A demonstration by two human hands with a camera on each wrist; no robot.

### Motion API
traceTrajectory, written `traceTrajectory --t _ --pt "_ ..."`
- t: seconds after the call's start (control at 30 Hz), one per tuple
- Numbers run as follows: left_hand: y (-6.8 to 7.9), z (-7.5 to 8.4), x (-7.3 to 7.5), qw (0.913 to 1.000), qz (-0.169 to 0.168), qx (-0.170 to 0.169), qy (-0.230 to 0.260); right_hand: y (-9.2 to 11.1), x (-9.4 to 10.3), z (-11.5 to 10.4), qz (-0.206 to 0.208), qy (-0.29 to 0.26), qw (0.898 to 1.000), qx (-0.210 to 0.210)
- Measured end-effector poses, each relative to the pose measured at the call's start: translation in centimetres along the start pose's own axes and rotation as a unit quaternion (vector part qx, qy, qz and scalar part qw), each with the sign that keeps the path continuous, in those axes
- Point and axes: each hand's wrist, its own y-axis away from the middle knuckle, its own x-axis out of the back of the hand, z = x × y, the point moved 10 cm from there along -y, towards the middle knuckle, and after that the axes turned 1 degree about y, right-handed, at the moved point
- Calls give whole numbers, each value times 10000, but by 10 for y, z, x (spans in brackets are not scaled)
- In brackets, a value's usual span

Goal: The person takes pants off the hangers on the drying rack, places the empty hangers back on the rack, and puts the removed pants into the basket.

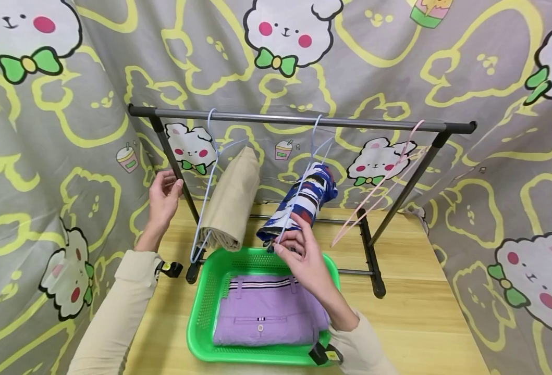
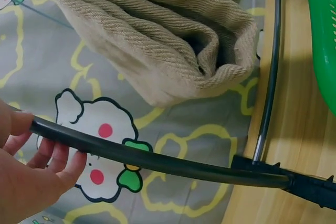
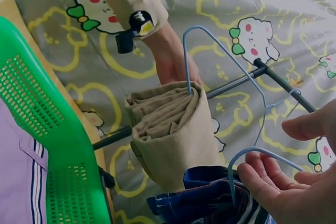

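Note:
My left hand [image 1: 163, 200] grips the left post [image 2: 131, 156] of a dark metal clothes rack, thumb on one side and fingers on the other. The right hand [image 1: 306, 255] holds the lower corner of a light blue wire hanger [image 1: 301, 187], thumb and curled fingers at the wire. Over this hanger hangs a rolled blue, white and red patterned garment [image 1: 304, 200]. To its left, folded khaki cloth [image 1: 231, 203] hangs on another blue hanger [image 1: 203, 208]. In the right wrist view the left hand [image 3: 173, 59] is partly hidden behind the khaki cloth.
On the wooden table [image 1: 421, 302] stands a green basket [image 1: 200, 333] with folded lilac trousers [image 1: 261, 312] inside. A pink hanger [image 1: 379, 195] hangs bare at the right of the rail [image 1: 276, 120]. Printed curtains [image 1: 388, 31] close in the back and sides.

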Motion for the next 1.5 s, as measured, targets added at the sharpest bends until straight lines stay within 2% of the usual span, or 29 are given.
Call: traceTrajectory --t 0.13,0.27,0.5,0.6,0.73,0.9,1.1,1.27,1.37,1.5 --pt "-3 -4 5 9998 168 69 -8 4 9 9 230 172 9996 -72" --pt "-5 -8 6 9995 142 264 10 9 18 9 375 116 9992 -91" --pt "-7 -4 2 9995 63 258 -151 12 36 -1 533 391 9975 254" --pt "-7 -3 1 9994 40 289 -180 13 43 -6 516 308 9973 430" --pt "-7 -3 -1 9991 0 351 -229 14 53 -5 540 16 9976 433" --pt "-7 -4 -1 9993 -66 298 -216 17 70 -5 1074 97 9937 310" --pt "-7 -2 -1 9995 -68 152 -266 18 88 -12 1712 227 9842 393" --pt "-13 -18 2 9994 -15 170 -307 19 98 -10 2119 44 9767 333" --pt "-17 -30 3 9993 6 147 -334 19 99 -11 2158 -59 9759 312" --pt "-18 -36 2 9992 20 85 -398 18 97 -11 2124 -144 9769 168"
